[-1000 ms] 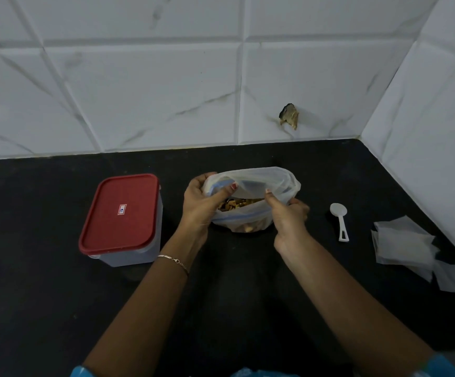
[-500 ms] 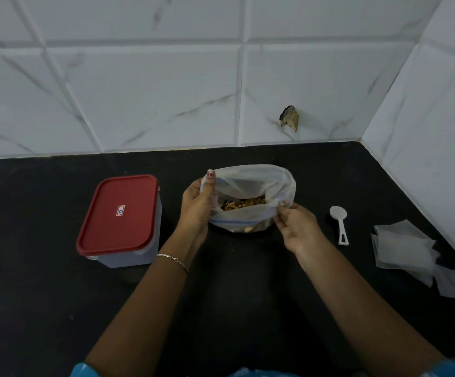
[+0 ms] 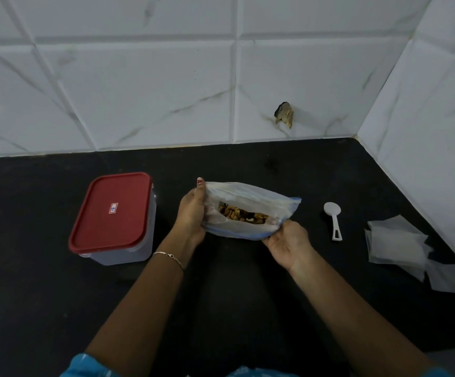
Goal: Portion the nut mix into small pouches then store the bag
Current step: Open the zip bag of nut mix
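Now each grip, left hand (image 3: 191,213) and right hand (image 3: 288,244), is pinching the bag (image 3: 250,192) by its rim. A spoon (image 3: 333,219) is lying at three o'clock.

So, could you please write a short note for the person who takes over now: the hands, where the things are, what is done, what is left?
Left hand grips the bag at its left edge; right hand pinches its near right rim.
The bag is open, with nut mix visible inside. The white spoon lies on the counter to its right, and the pouches lie flat at far right. The red-lidded container is shut, at left.
Done: bag opened.
Left: scoop mix into pouches, which look unfilled, then close and store the bag.
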`<state>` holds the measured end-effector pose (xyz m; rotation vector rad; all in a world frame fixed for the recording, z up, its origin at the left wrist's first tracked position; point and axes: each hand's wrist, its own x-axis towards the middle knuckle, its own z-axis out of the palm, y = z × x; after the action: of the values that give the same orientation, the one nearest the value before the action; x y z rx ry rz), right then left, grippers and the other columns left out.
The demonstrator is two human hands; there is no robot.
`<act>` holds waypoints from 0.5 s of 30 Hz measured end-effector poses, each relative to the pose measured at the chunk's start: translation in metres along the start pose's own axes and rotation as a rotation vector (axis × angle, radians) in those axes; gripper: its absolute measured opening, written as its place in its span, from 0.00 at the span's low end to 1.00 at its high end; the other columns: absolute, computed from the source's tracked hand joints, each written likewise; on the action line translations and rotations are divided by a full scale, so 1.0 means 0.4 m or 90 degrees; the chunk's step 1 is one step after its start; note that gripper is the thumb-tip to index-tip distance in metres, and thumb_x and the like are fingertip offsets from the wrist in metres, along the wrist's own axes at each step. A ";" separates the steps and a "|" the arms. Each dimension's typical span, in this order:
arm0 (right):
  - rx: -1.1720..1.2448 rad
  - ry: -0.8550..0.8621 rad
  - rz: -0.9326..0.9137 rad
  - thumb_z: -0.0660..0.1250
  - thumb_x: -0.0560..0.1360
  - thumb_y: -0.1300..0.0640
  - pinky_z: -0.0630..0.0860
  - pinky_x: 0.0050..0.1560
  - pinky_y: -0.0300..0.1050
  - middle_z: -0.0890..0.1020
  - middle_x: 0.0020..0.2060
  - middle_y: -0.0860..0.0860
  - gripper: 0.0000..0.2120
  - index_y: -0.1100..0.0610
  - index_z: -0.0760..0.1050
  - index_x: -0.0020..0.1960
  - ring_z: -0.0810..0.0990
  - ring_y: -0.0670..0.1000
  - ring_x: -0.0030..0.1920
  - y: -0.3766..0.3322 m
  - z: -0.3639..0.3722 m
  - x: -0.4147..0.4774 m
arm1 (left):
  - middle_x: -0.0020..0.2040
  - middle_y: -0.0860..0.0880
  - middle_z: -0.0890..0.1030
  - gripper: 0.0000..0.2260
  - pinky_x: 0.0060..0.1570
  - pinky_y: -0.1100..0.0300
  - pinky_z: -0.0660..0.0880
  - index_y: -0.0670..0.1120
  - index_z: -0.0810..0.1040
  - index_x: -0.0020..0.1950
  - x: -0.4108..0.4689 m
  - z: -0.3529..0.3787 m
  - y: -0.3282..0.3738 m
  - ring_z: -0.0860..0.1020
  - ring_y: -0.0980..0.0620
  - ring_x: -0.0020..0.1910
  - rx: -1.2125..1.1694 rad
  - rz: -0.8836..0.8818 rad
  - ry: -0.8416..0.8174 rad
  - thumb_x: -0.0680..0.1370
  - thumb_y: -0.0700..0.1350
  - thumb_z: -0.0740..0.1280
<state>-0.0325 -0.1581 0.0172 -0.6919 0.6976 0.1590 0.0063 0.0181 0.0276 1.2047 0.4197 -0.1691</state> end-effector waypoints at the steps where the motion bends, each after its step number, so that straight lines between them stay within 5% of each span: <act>1: -0.027 0.025 -0.019 0.55 0.82 0.61 0.79 0.52 0.53 0.81 0.55 0.59 0.15 0.56 0.74 0.65 0.81 0.57 0.55 -0.002 -0.003 -0.001 | 0.51 0.45 0.82 0.15 0.51 0.52 0.78 0.47 0.78 0.51 -0.001 -0.002 -0.002 0.81 0.48 0.51 0.036 0.019 0.008 0.81 0.57 0.59; 3: -0.091 0.069 -0.077 0.54 0.83 0.51 0.78 0.50 0.51 0.80 0.56 0.56 0.17 0.54 0.69 0.69 0.80 0.55 0.54 -0.002 -0.012 -0.002 | 0.52 0.46 0.81 0.14 0.54 0.51 0.78 0.49 0.77 0.52 -0.007 -0.006 -0.006 0.80 0.48 0.53 0.089 0.051 0.027 0.81 0.58 0.58; 5: -0.174 0.121 -0.170 0.51 0.82 0.43 0.73 0.60 0.52 0.74 0.64 0.54 0.23 0.51 0.61 0.73 0.75 0.53 0.62 0.000 -0.027 0.001 | 0.56 0.46 0.78 0.15 0.56 0.50 0.77 0.49 0.74 0.56 -0.008 -0.004 -0.013 0.78 0.48 0.55 0.135 0.072 0.052 0.80 0.59 0.58; 10: -0.584 0.035 -0.631 0.66 0.76 0.46 0.68 0.63 0.44 0.57 0.72 0.53 0.33 0.51 0.56 0.75 0.62 0.49 0.70 0.015 -0.048 -0.022 | 0.58 0.46 0.72 0.16 0.48 0.59 0.75 0.48 0.64 0.60 -0.015 0.003 -0.034 0.75 0.51 0.55 0.279 0.243 0.111 0.80 0.58 0.60; 13: -0.762 0.022 -0.753 0.76 0.67 0.46 0.68 0.64 0.46 0.57 0.71 0.56 0.43 0.54 0.58 0.74 0.58 0.51 0.72 0.017 -0.070 -0.002 | 0.58 0.45 0.71 0.17 0.52 0.54 0.77 0.48 0.66 0.58 -0.009 -0.005 -0.049 0.75 0.51 0.55 0.397 0.314 0.125 0.78 0.59 0.62; 15: -0.794 0.003 -0.793 0.79 0.65 0.53 0.68 0.65 0.44 0.59 0.70 0.58 0.41 0.58 0.62 0.70 0.59 0.50 0.71 0.017 -0.084 0.009 | 0.58 0.45 0.72 0.18 0.52 0.54 0.77 0.47 0.67 0.59 -0.012 -0.010 -0.047 0.75 0.51 0.54 0.437 0.320 0.128 0.78 0.58 0.62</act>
<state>-0.0502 -0.1745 -0.0074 -2.1912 -0.0202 -0.6241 -0.0055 0.0149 0.0119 1.9752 0.2198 0.2680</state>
